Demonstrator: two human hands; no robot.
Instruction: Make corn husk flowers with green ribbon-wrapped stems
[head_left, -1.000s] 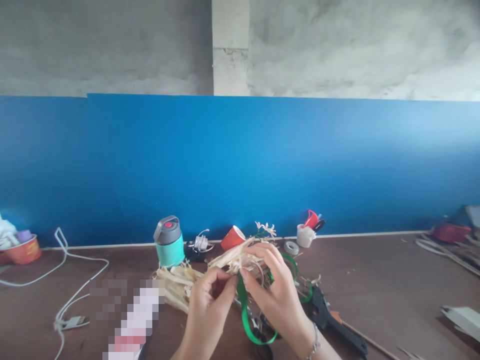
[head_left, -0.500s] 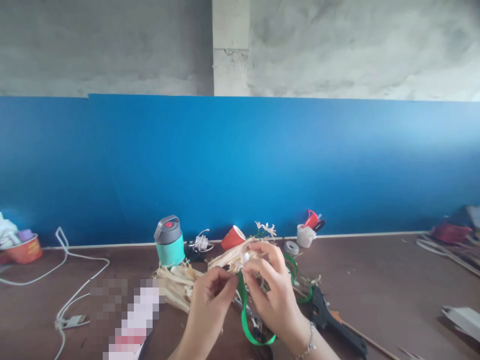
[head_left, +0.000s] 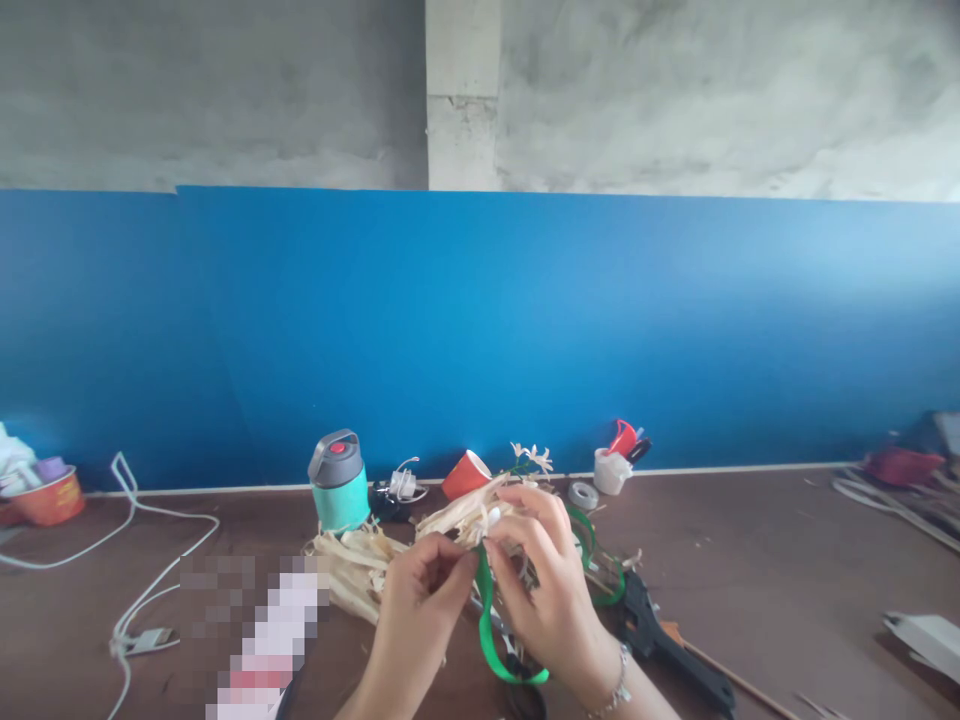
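A green ribbon (head_left: 491,640) hangs in a loop from between my two hands. My left hand (head_left: 427,590) pinches its upper end between thumb and forefinger. My right hand (head_left: 544,570) is beside it, thumb and forefinger closed at the same spot, with the other fingers curled loosely; a small white piece (head_left: 493,517) shows by its fingertips. Exactly what the right fingertips grip is partly hidden. Pale dried husk strips (head_left: 352,570) lie behind and left of the hands. More green ribbon (head_left: 611,590) curls on the table to the right.
A black glue gun (head_left: 667,640) lies right of my right hand. Behind stand a teal flask (head_left: 340,500), a tipped red paper cup (head_left: 465,476), a tape roll (head_left: 583,495) and a white cup (head_left: 611,472) holding tools. A white cable (head_left: 161,515) crosses the left side.
The hands stay almost in place, still pinching at the ribbon's end. The hanging ribbon loop has shifted slightly up and to the left.
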